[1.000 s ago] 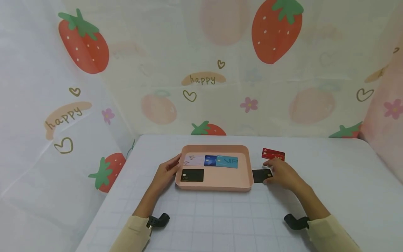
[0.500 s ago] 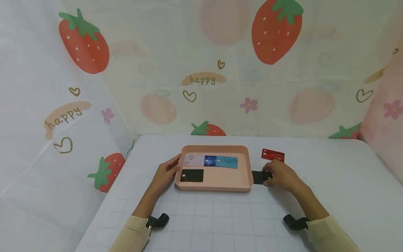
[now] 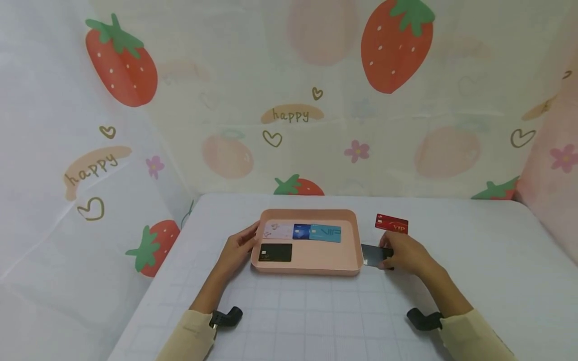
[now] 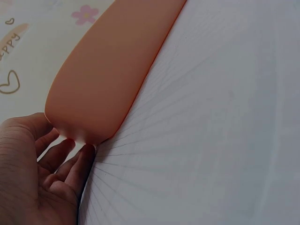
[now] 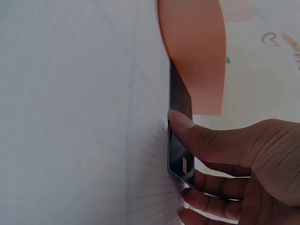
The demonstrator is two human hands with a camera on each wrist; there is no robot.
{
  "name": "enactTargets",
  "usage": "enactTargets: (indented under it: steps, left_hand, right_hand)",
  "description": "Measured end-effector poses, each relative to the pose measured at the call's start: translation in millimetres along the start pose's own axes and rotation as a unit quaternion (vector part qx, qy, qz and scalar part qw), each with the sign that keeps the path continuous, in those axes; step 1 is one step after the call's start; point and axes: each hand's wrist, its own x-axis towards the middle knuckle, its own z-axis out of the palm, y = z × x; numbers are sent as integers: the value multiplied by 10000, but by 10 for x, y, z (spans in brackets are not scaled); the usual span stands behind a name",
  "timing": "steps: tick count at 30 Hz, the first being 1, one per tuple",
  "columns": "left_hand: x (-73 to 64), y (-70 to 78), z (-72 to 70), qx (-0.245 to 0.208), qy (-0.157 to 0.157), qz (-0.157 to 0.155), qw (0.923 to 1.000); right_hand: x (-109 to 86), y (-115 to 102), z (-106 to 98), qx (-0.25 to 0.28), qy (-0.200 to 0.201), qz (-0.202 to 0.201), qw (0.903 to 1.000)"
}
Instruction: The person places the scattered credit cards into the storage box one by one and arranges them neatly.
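My right hand (image 3: pixel 404 252) pinches a black card (image 5: pixel 178 110) beside the right wall of a pink tray (image 3: pixel 325 258). In the right wrist view the thumb lies across the card's face near its chip end, with fingers at the edge and behind. Now tilted, the card catches light in the head view. My left hand (image 3: pixel 235 250) rests its fingertips against the tray's left end wall. Inside the tray, a pale floral card (image 3: pixel 277 230), a blue card (image 3: pixel 300 231) and a teal VIP card (image 3: pixel 327 233) form the back row. A black VIP card (image 3: pixel 276 252) lies front left.
A red VIP card (image 3: pixel 391 223) lies on the white table (image 3: pixel 316 311), just behind my right hand. Strawberry-print cloth (image 3: pixel 289 145) hangs at the back and sides. Black wrist mounts (image 3: pixel 227 317) sit at both cuffs.
The black card at my right hand went from lying flat to tilted, its chip end lifted, as thumb and fingers closed on it. My left hand and the tray have stayed put.
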Motion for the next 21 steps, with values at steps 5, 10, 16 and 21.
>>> enactTargets:
  steps: [5,10,16,21]
  left_hand:
    - [-17,-2,9,26,17,-9,10000]
    - [-5,0,13,47,-1,27,10000]
    - [5,15,12,49,-22,18,10000]
    - [9,-6,9,81,7,35,10000]
  right_hand:
    - [-19,19,6,-53,-81,1,10000]
    - [-39,20,-8,-31,-130,-49,9999]
    - [-39,12,-30,-22,-144,-42,9999]
    - [-21,20,-53,18,-183,-1,9998]
